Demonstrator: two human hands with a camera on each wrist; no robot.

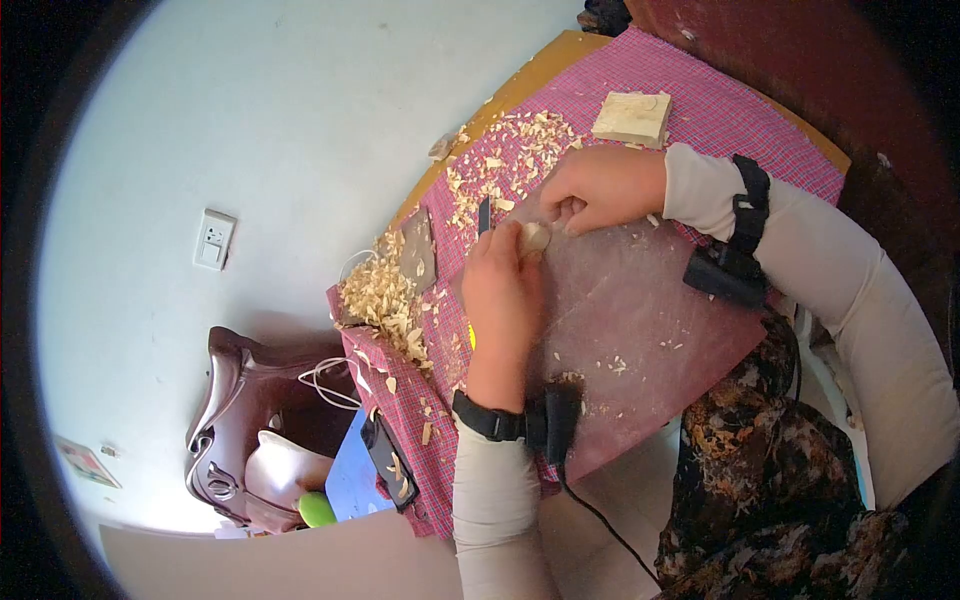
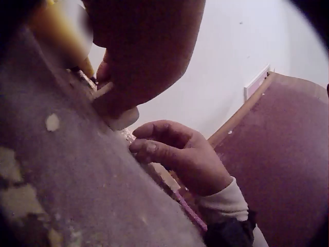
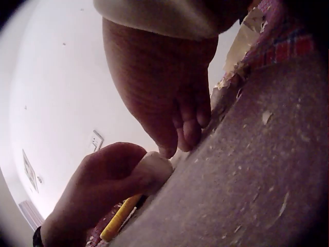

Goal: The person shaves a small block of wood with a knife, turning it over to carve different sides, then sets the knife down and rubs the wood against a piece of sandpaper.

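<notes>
A small pale rounded piece of wood (image 1: pixel 536 238) is in the fingers of my left hand (image 1: pixel 505 300), held low over the brownish work sheet (image 1: pixel 640 330). My right hand (image 1: pixel 605 188) hovers just beyond it, fingers loosely bent and fingertips close to the sheet; in the left wrist view its thumb and forefinger (image 2: pixel 154 146) come near each other with nothing visible between them. A knife's dark blade (image 1: pixel 485 215) shows beside my left fingers, and its yellow handle (image 3: pixel 121 218) lies below that hand, partly hidden.
Wood shavings (image 1: pixel 385 295) heap at the left table edge and scatter over the pink plaid cloth (image 1: pixel 690 80). A flat wooden block (image 1: pixel 632 118) sits at the far side. A grey flat piece (image 1: pixel 419 248) and a phone (image 1: pixel 390 460) lie along the left edge, near a chair (image 1: pixel 225 400).
</notes>
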